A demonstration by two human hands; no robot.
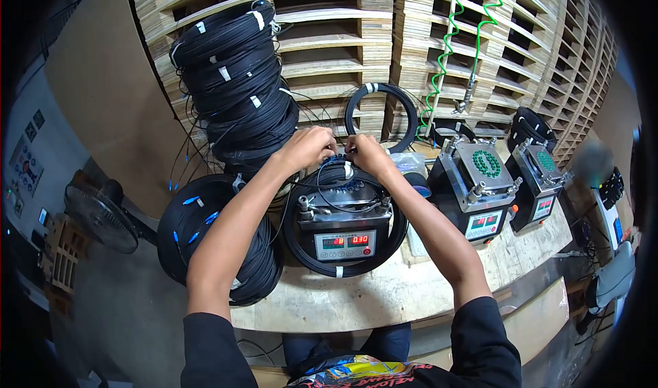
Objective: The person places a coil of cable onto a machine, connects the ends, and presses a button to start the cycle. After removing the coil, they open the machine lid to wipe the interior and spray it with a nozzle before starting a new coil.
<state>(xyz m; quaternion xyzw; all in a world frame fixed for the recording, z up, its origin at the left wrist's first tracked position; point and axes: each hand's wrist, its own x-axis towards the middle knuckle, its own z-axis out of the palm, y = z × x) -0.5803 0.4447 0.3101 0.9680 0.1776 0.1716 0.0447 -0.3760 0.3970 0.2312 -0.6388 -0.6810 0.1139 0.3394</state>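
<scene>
My left hand [308, 148] reaches to the back of the middle machine [346, 220], its fingers bent and pinched together near small blue connectors [336, 160]. Close to it on the right, my right hand [369, 155] has its fingers curled together over the same spot. What either hand grips is too small and partly hidden. A coil of black cable [290, 234] hangs around the machine, tied with white tape. Thin black cable loops across the machine's top. The machine's front panel [345, 245] shows red lit digits.
A tall stack of black cable coils [229, 86] stands back left; another coil with blue-tipped ends [257, 271] lies in front of it. Two more machines [473, 196] stand right on the wooden table [384, 299]. One upright coil [413, 114] leans against pallets behind. Green air hoses hang there.
</scene>
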